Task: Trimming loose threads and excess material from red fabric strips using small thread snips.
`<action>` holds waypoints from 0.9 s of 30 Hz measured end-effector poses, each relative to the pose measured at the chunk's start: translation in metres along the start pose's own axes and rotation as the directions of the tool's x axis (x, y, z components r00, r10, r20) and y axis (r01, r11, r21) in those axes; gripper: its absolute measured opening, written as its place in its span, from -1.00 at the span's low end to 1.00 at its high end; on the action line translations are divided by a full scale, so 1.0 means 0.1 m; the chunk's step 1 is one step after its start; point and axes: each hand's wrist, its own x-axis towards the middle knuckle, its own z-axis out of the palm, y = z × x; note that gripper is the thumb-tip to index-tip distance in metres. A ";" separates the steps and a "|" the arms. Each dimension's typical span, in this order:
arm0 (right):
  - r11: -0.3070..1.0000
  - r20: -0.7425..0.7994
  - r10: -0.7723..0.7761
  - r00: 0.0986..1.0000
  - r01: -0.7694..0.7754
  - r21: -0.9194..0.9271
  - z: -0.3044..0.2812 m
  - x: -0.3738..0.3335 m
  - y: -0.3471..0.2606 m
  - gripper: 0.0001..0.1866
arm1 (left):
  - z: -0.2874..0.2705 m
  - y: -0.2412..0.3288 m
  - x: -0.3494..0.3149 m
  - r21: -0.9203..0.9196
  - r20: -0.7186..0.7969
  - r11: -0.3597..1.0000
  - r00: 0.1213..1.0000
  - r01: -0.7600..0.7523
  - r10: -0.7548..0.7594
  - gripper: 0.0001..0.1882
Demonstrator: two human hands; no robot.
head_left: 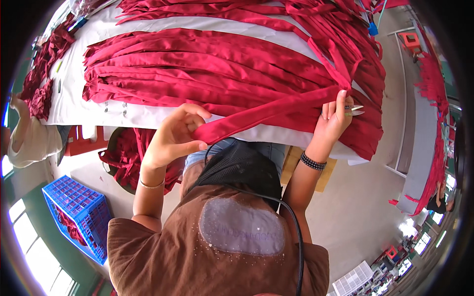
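Observation:
A long, flat red fabric strip (pixel 266 113) is stretched at a slant between my two hands, along the near side of the table. Its left end lies between the thumb and curled fingers of my left hand (pixel 170 135). Higher up on the right, my right hand (pixel 335 118) pinches the strip near a fold, fingers closed. Small thread snips (pixel 354 111) are also tucked in that hand, their pointed blades sticking out to the right. Just beyond the strip lies a broad pile of similar red strips (pixel 197 69), laid lengthwise side by side.
White covering (pixel 69 93) spreads over the table. More red strips (pixel 340 34) are heaped at the far right. On the left stand a blue plastic crate (pixel 79 212), a red stool (pixel 84 142) and a container with red fabric (pixel 131 163). Another person's arm (pixel 22 123) shows at far left.

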 end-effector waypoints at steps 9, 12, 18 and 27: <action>0.265 0.174 -0.762 0.624 0.546 -0.795 0.21 -0.34 -0.28 -0.43 | 0.35 0.45 0.15 0.156 0.050 0.921 0.934 -0.357 0.354 -0.61; 0.511 0.352 -0.532 0.770 0.623 -0.592 0.38 -0.70 -0.62 -0.51 | 0.63 0.57 0.32 0.123 0.028 0.941 0.949 -0.315 0.314 -0.53; 0.803 0.692 -0.165 0.703 0.503 -0.319 0.72 -0.95 -0.75 -0.65 | 0.79 0.53 0.52 0.016 0.177 0.927 0.914 -0.375 0.366 -0.42; 0.849 0.536 -0.288 0.794 0.471 -0.240 0.68 -1.04 -0.63 -0.77 | 0.94 0.28 0.54 -0.292 0.026 0.901 0.939 -0.320 0.342 -0.43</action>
